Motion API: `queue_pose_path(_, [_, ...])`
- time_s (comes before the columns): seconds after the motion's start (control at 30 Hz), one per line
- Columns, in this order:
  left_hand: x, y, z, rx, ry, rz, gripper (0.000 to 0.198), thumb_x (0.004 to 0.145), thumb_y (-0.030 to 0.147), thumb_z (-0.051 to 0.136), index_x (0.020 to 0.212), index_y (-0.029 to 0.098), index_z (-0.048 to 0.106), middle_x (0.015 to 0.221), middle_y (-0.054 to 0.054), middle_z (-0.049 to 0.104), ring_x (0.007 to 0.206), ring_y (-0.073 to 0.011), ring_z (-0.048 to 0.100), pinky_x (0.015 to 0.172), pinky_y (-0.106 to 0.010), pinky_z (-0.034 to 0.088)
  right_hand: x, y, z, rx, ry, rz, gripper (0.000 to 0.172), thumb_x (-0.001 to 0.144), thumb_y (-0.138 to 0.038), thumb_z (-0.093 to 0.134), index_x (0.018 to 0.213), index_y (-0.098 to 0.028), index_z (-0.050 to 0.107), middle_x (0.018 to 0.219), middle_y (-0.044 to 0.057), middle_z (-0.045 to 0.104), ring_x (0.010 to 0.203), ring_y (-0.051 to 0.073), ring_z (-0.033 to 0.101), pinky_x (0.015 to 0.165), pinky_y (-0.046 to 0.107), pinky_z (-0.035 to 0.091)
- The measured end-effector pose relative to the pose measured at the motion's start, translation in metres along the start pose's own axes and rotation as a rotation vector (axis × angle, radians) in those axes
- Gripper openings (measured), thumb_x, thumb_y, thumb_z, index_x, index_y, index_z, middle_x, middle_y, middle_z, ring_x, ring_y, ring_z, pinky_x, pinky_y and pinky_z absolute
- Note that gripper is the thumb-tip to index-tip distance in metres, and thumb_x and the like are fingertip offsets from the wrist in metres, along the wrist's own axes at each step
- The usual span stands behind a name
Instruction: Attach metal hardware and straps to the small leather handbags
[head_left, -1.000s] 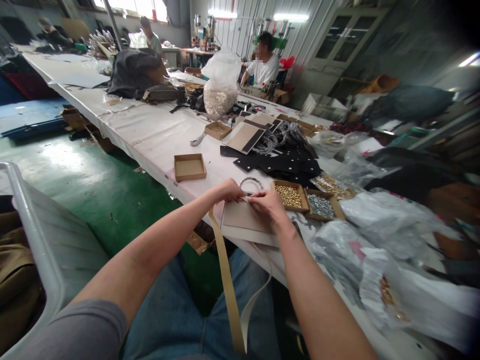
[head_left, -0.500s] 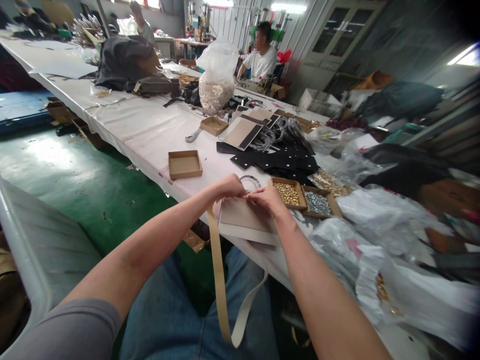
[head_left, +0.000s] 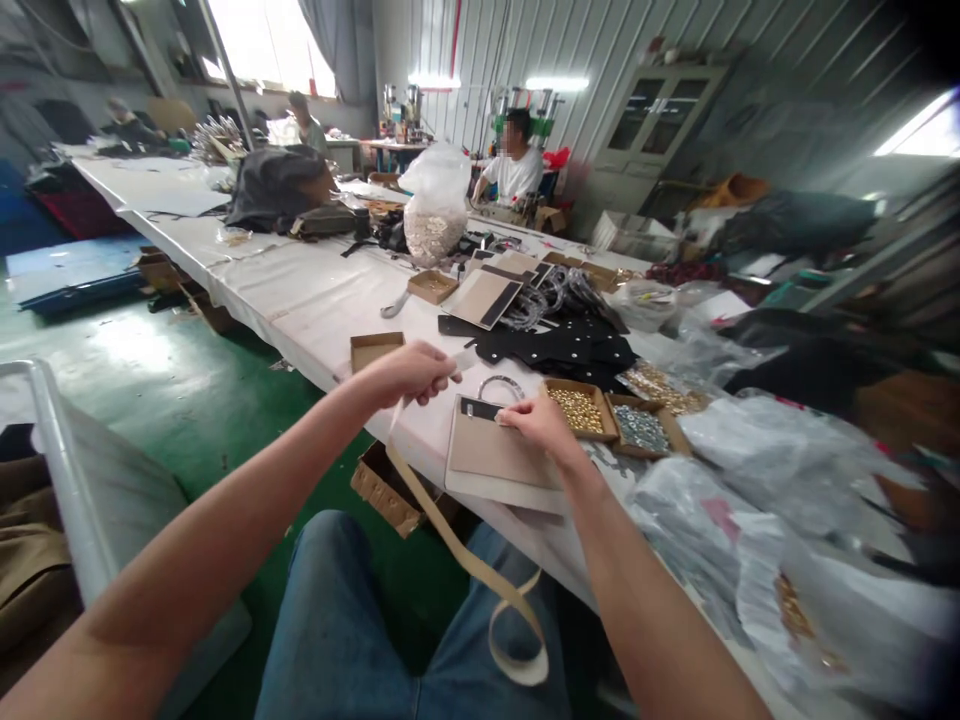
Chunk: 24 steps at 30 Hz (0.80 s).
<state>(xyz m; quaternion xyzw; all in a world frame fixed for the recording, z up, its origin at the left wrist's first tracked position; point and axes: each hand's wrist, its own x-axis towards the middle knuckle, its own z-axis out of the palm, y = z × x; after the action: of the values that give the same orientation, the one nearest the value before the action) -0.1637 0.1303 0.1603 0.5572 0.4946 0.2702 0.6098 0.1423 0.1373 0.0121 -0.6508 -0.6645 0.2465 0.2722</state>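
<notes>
My left hand is closed around a long beige tape and is raised above the table's front edge. The tape hangs down in a loop over my knee, and a short pale end sticks out past my fingers. My right hand rests on a beige board with its fingertips pinched together beside the board's black strip. Whatever is between those fingertips is too small to tell. A clear ring-shaped handle lies at the board's far edge.
Right of the board stand boxes of gold pieces and silver pieces. Black studded pieces lie behind, plastic bags to the right. A small cardboard box is partly behind my left arm. Another person sits across the table.
My left hand has moved away from my right, leftward, drawing the tape with it. The board's black strip is now uncovered. The hanging tape has swung and curled, and the view has tilted up.
</notes>
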Motion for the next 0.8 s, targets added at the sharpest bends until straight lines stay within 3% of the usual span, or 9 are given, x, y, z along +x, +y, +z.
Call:
queue_pose_path(0.13, [-0.004,-0.077,0.029,-0.041,0.058,-0.005,0.029,0.110,0.033,0.066,0.092,0.012,0.076,0.069,-0.004,0.070,0.051,-0.0120,0.062,0.045,-0.023,0.043,-0.017,-0.012,-0.008,0.037,0.085,-0.070,0.033,0.092,-0.049,0.076,0.101,-0.022,0.093,0.098,0.011,0.088,0.093,0.031,0.082,0.085,0.037,0.061])
queue_pose_path(0.23, [-0.002,-0.104,0.052,-0.104,0.116,0.005,0.032,0.112,0.035,0.062,0.093,0.012,0.074,0.071,-0.005,0.073,0.046,-0.0119,0.062,0.041,-0.023,0.041,-0.032,-0.027,-0.007,0.188,0.183,-0.074,0.041,0.097,-0.058,0.077,0.108,-0.021,0.091,0.104,0.014,0.088,0.097,0.034,0.081,0.089,0.043,0.064])
queue_pose_path(0.37, [-0.001,-0.105,0.076,-0.094,0.191,0.019,0.032,0.110,0.037,0.066,0.091,0.013,0.074,0.069,-0.005,0.075,0.039,-0.0107,0.056,0.037,-0.022,0.037,-0.043,-0.047,0.000,0.591,-0.009,0.075,0.063,0.091,-0.074,0.084,0.123,-0.020,0.086,0.110,0.014,0.086,0.100,0.031,0.081,0.075,0.038,0.068])
queue_pose_path(0.47, [-0.002,-0.098,0.085,-0.103,0.226,0.010,0.032,0.108,0.037,0.068,0.087,0.014,0.072,0.066,-0.004,0.073,0.038,-0.0104,0.054,0.037,-0.022,0.036,-0.040,-0.051,0.004,0.617,-0.043,0.112,0.061,0.078,-0.069,0.098,0.111,-0.019,0.087,0.099,0.010,0.084,0.092,0.026,0.078,0.069,0.031,0.065])
queue_pose_path(0.57, [-0.007,-0.095,0.089,-0.104,0.239,-0.023,0.034,0.108,0.039,0.070,0.084,0.014,0.070,0.063,-0.004,0.071,0.038,-0.0103,0.054,0.038,-0.022,0.037,-0.035,-0.046,0.006,0.637,-0.077,0.114,0.056,0.074,-0.066,0.100,0.099,-0.018,0.087,0.091,0.009,0.081,0.083,0.022,0.073,0.067,0.029,0.063])
queue_pose_path(0.8, [-0.023,-0.122,0.107,-0.168,0.241,-0.075,0.039,0.107,0.045,0.069,0.080,0.018,0.063,0.062,-0.003,0.069,0.038,-0.0124,0.056,0.037,-0.022,0.038,-0.038,-0.035,0.022,0.625,-0.115,0.262,0.054,0.066,-0.057,0.105,0.095,-0.014,0.089,0.090,0.013,0.082,0.076,0.022,0.073,0.060,0.029,0.060])
